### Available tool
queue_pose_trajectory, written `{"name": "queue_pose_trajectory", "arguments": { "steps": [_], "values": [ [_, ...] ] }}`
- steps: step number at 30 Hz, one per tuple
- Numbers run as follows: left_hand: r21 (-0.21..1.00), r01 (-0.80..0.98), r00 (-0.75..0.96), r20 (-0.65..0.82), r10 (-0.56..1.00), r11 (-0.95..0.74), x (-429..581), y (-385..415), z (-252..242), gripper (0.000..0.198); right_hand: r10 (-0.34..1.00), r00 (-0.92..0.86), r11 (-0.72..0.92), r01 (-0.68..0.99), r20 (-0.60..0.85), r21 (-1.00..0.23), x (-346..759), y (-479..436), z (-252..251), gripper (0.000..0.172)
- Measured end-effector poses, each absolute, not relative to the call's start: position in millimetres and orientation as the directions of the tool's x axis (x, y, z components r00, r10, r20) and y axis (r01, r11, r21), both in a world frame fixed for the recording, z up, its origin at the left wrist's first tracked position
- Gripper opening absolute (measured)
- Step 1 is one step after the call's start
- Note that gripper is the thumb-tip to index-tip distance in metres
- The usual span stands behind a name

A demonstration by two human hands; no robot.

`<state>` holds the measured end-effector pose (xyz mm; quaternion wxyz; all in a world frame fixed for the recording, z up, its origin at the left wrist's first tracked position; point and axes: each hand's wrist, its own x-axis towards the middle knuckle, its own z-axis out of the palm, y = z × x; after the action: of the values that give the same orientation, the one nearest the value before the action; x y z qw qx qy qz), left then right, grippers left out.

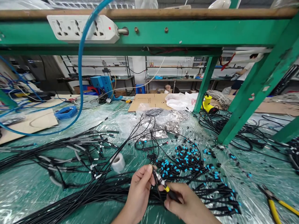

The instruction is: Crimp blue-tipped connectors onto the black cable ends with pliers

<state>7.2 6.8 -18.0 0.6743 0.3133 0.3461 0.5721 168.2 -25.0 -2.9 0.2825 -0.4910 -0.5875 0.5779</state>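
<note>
Hands: left hand [140, 189] and right hand [187, 202] close together, both pinching one yellow-banded cable connector [163, 183].
Connector: held just above the black cables [98, 190], its dark cable running down from the right hand.
Nearby: blue-capped cable ends [179, 163] heaped just beyond the hands; roll of white tape [118, 162] to the left.
Bench: green, under clear plastic sheeting [28, 186]; yellow-handled pliers [272, 205] lie at right.
Beyond: co-worker [243, 73] stands at a far workbench.
</note>
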Motion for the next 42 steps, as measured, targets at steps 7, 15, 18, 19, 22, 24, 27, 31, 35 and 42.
{"name": "queue_pose_trajectory", "arguments": {
  "steps": [7, 15, 18, 19, 22, 24, 27, 31, 35, 42],
  "values": [
    [0.862, -0.503, 0.074, -0.022, 0.997, 0.057, 5, 9, -21, 0.028, 0.959, -0.283, 0.193, 0.623, 0.012, -0.758, 165, -30, 8, 0.015],
    [0.901, -0.432, 0.088, 0.067, 0.994, -0.022, -1, 12, -24, 0.029, 0.921, -0.361, -0.025, 0.321, -0.147, -0.947, 168, -29, 10, 0.015],
    [0.929, -0.364, 0.094, 0.102, 0.990, -0.061, -1, 12, -27, 0.032, 0.887, -0.393, -0.180, 0.194, -0.245, -0.964, 173, -28, 9, 0.024],
    [0.936, -0.345, 0.096, 0.108, 0.989, -0.069, -1, 12, -27, 0.032, 0.878, -0.400, -0.217, 0.161, -0.265, -0.963, 175, -28, 8, 0.028],
    [0.949, -0.307, 0.097, 0.113, 0.989, -0.078, 0, 11, -27, 0.030, 0.857, -0.441, -0.267, 0.061, -0.266, -0.962, 180, -28, 4, 0.034],
    [0.951, -0.299, 0.100, 0.115, 0.988, -0.080, 1, 10, -26, 0.030, 0.844, -0.465, -0.303, -0.001, -0.268, -0.953, 181, -27, 0, 0.033],
    [0.950, -0.300, 0.116, 0.126, 0.985, -0.086, 0, 9, -25, 0.032, 0.804, -0.487, -0.429, -0.077, -0.341, -0.900, 181, -25, -5, 0.035],
    [0.946, -0.307, 0.129, 0.145, 0.981, -0.100, 0, 10, -25, 0.033, 0.720, -0.578, -0.573, -0.180, -0.385, -0.800, 184, -22, -9, 0.040],
    [0.944, -0.315, 0.131, 0.143, 0.981, -0.096, 0, 9, -24, 0.034, 0.664, -0.657, -0.628, -0.228, -0.359, -0.744, 188, -21, -12, 0.039],
    [0.934, -0.353, 0.154, 0.119, 0.981, -0.058, 0, 9, -21, 0.036, 0.610, -0.712, -0.679, -0.246, -0.347, -0.692, 187, -23, -12, 0.041]
  ]
}}
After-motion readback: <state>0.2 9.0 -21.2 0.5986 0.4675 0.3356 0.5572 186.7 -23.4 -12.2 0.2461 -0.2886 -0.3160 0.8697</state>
